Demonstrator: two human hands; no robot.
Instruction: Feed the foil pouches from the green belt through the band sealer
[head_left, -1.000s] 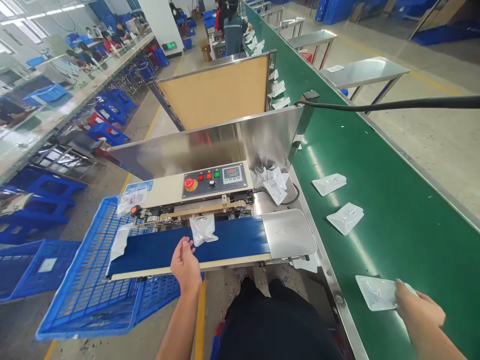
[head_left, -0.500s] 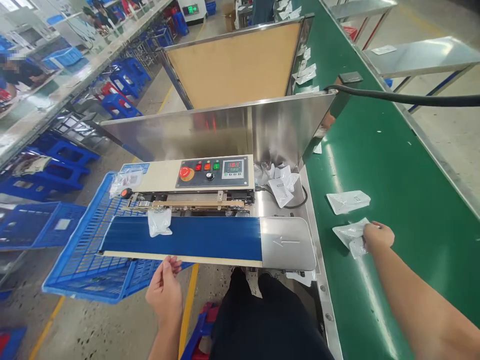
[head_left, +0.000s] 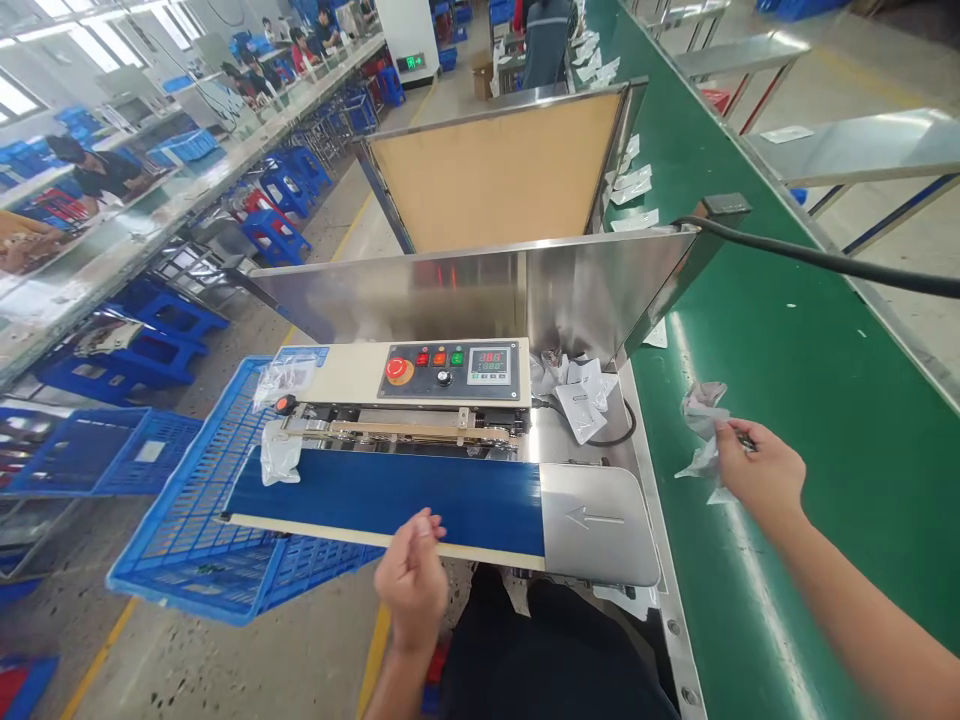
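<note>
My right hand [head_left: 761, 470] is over the green conveyor belt [head_left: 795, 560], its fingers closed on small white plastic pouches [head_left: 701, 420]. The pouches are crumpled together, and I cannot tell how many it grips. My left hand [head_left: 416, 575] hovers by the front edge of the sealing machine's blue belt [head_left: 375, 490]. Its fingers are curled with thumb and fingertips together, and nothing shows in them. One white pouch [head_left: 280, 455] hangs at the left end of the sealing machine [head_left: 345, 375], against the blue belt.
Several pouches [head_left: 581, 410] lie in a pile right of the control panel [head_left: 454, 370]. A blue crate [head_left: 187, 595] stands below the machine's left end. A steel guard [head_left: 390, 290] rises behind, and a black cable [head_left: 825, 260] crosses the green belt. People sit at benches far left.
My right hand has gathered the pouches on the green belt and lifted them slightly. My left hand has moved right along the machine's front. The pouch on the sealer has travelled left.
</note>
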